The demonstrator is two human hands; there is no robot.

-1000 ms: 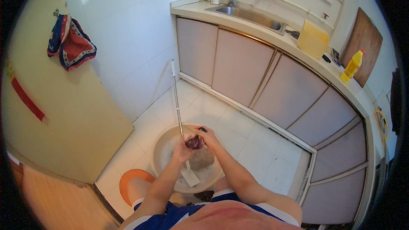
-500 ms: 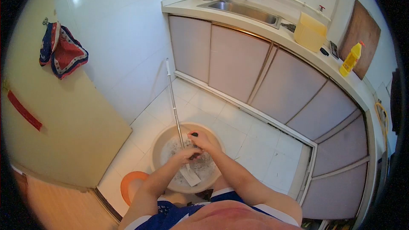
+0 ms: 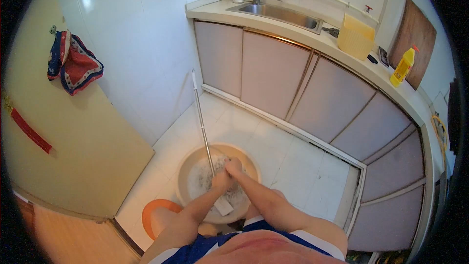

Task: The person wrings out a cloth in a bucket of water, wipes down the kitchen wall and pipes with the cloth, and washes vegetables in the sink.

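A round beige basin (image 3: 181, 178) holds foamy water (image 3: 199, 178) on the floor in front of me. Over it my left hand (image 3: 222, 181) and my right hand (image 3: 234, 166) are closed and pressed together. A small dark thing shows at the fingers of the right hand, mostly hidden, and I cannot tell its kind. A flat mop (image 3: 202, 117) leans with its metal pole against the basin's far side, passing just left of my hands. Its white head (image 3: 223, 207) lies at the near side of the basin, below the left forearm.
An orange round stool or basin edge (image 3: 148, 215) shows beside my left leg. A beige door (image 3: 93, 156) stands at the left with a cloth bag (image 3: 80, 63) hanging on it. Low cabinets (image 3: 273, 68), a steel sink (image 3: 283, 17), a yellow bin (image 3: 356, 36) and a yellow bottle (image 3: 403, 67) line the right.
My hands have come closer together and rolled inward, so the dark thing seen between them before is now mostly covered. The whole view has shifted slightly; the mop keeps its place.
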